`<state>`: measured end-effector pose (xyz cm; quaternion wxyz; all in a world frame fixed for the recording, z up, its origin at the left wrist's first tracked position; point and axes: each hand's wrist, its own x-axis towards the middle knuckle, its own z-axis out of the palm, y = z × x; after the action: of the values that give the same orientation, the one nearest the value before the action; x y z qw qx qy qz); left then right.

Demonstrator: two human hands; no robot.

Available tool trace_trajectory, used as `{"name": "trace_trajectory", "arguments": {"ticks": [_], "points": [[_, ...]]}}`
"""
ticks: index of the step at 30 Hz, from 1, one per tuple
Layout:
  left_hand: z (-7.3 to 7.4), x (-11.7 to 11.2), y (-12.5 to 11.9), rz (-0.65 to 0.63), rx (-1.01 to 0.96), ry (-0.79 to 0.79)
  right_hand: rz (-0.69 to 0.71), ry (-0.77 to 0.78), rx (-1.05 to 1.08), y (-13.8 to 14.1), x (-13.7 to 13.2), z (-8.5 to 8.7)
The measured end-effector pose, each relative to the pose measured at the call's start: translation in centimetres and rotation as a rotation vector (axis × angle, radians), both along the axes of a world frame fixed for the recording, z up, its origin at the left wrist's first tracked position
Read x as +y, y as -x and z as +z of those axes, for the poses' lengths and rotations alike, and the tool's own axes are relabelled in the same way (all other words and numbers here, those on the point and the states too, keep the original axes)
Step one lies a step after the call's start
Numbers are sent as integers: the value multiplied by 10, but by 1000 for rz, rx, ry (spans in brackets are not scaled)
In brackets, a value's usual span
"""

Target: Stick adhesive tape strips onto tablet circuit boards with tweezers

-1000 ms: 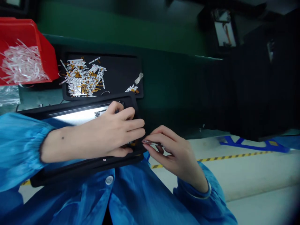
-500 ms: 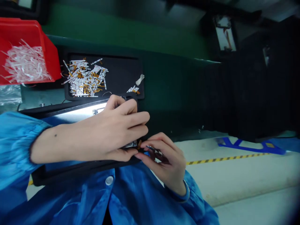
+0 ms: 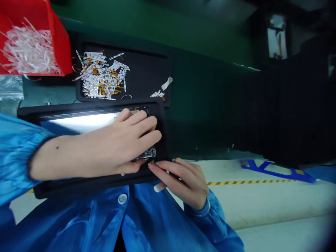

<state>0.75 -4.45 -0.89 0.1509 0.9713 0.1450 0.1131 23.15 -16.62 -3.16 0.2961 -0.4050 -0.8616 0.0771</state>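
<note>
My left hand (image 3: pixel 126 140) lies flat, fingers stretched out, on a bright flat panel (image 3: pixel 78 122) that sits in a black tray (image 3: pixel 162 129) across my lap. A small dark circuit board (image 3: pixel 148 153) shows just under its fingertips. My right hand (image 3: pixel 181 178) is at the tray's near right corner. Its fingertips touch an orange tab beside that board, and its fingers are closed on a small white piece (image 3: pixel 159 188) that sticks out below them.
Behind lies a second black tray (image 3: pixel 147 77) with a pile of white and orange strips (image 3: pixel 101 78) and a few loose ones. A red bin (image 3: pixel 60 45) of white shreds stands at the upper left. The floor on the right has yellow-black tape (image 3: pixel 249 182).
My right hand has moved left and down from a pinch beside the tray to its near corner. My left hand has flattened on the panel. The view has shifted slightly.
</note>
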Motion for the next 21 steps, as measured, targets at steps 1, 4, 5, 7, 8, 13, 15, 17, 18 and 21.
{"name": "trace_trajectory", "arguments": {"ticks": [1,4,5,7,8,13,15,17,18,21], "points": [[-1,-2,1,11,-1,13,27,12,-29,-2,2,4],[-5,-7,0,29,-6,44,68,23,-66,-2,9,12],[-6,-8,-2,39,-13,49,72,23,-64,-1,10,13],[-7,-11,-5,57,-29,57,63,38,-46,0,13,15],[-7,-11,-6,74,-43,52,61,45,-37,1,15,15],[-7,-8,-5,94,-66,144,121,37,-71,-1,21,15],[-3,-5,2,91,-78,230,126,-35,-72,-2,22,15],[3,-4,10,97,-89,266,136,-77,-97,-3,22,17],[7,-4,15,116,-86,263,144,-71,-118,-2,22,18],[16,-10,27,191,-19,234,158,-5,-181,-1,20,22]]}}
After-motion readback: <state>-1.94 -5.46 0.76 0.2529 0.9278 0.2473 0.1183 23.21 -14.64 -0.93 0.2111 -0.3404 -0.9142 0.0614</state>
